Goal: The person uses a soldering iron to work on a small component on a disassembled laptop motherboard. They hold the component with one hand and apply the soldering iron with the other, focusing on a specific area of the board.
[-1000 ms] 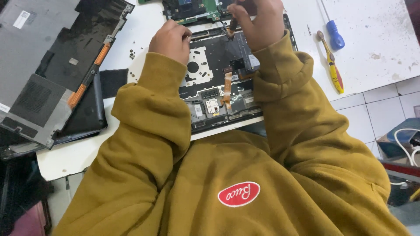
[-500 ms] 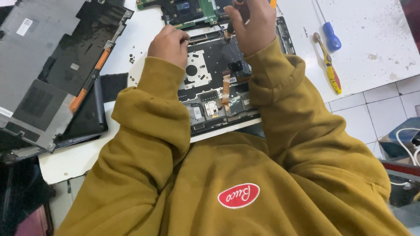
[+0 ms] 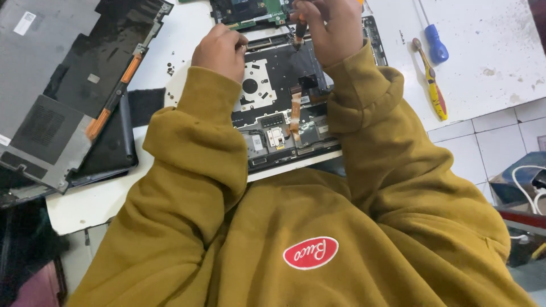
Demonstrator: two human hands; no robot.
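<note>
Worktop (image 3: 483, 45), white and speckled, carries an opened laptop chassis (image 3: 284, 113) at centre, with a detached grey bottom cover (image 3: 62, 96) lying well to its left. Left hand (image 3: 219, 51) rests curled on the chassis upper-left edge, holding nothing visible; right hand (image 3: 333, 28) is closed around a thin dark tool (image 3: 298, 28) whose tip meets the chassis just below the green circuit board (image 3: 250, 11). Yellow-handled screwdriver (image 3: 432, 85) and blue-handled screwdriver (image 3: 435, 45) lie side by side right of the chassis, untouched.
</note>
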